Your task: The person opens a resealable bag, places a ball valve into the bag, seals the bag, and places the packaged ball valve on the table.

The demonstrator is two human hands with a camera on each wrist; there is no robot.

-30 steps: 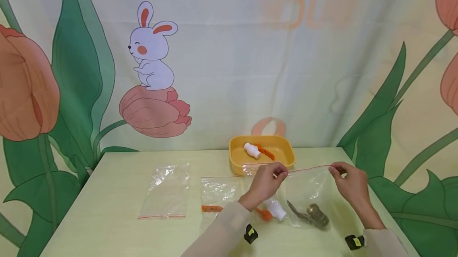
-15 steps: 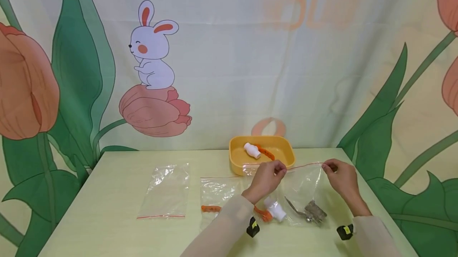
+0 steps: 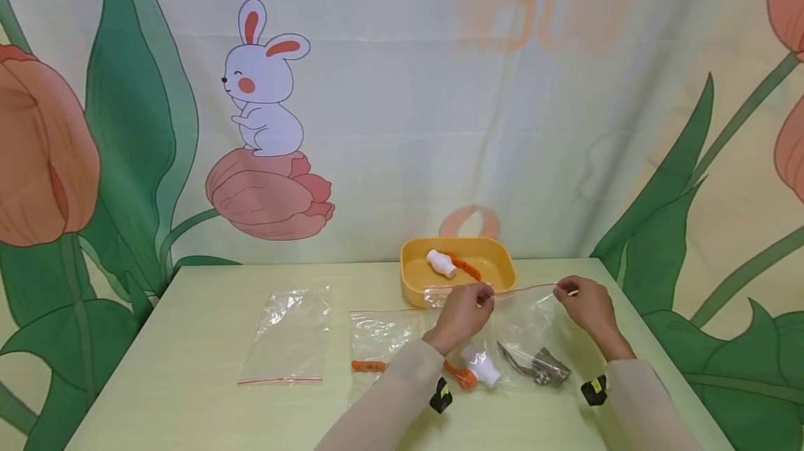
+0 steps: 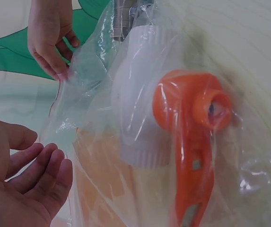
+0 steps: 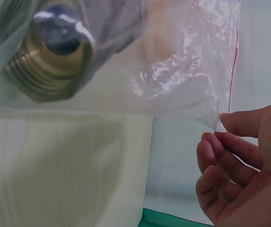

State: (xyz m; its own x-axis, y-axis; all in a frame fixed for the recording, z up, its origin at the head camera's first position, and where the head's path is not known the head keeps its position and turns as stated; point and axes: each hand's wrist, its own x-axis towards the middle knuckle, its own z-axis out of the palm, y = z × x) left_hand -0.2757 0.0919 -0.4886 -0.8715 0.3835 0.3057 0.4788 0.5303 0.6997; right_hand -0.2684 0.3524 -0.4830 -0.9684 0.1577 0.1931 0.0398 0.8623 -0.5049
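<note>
A clear zip bag point(image 3: 530, 318) with a red closure line hangs between my two hands. My left hand point(image 3: 461, 315) pinches its left top corner, and my right hand point(image 3: 589, 308) pinches the right one; the right wrist view shows thumb and fingertips on that corner. Inside lie a metal pipe-valve body point(image 3: 551, 367) and a grey lever point(image 3: 515, 361), low in the bag. The brass threaded end point(image 5: 50, 66) shows through the plastic. Beneath my left hand, another clear bag holds a white plastic valve body point(image 4: 142, 94) and an orange handle point(image 4: 189, 118).
A yellow basket point(image 3: 411, 290) at the back holds a white valve body point(image 3: 441, 263) and an orange handle point(image 3: 466, 269). A flat zip bag point(image 3: 289, 339) lies at left. Another bag point(image 3: 383, 329) with an orange piece point(image 3: 368, 366) is partly behind my left sleeve.
My right hand has moved left and slightly up, my left hand slightly left, both still pinching the bag. Its top edge is shorter between them, and the metal valve body has turned inside.
</note>
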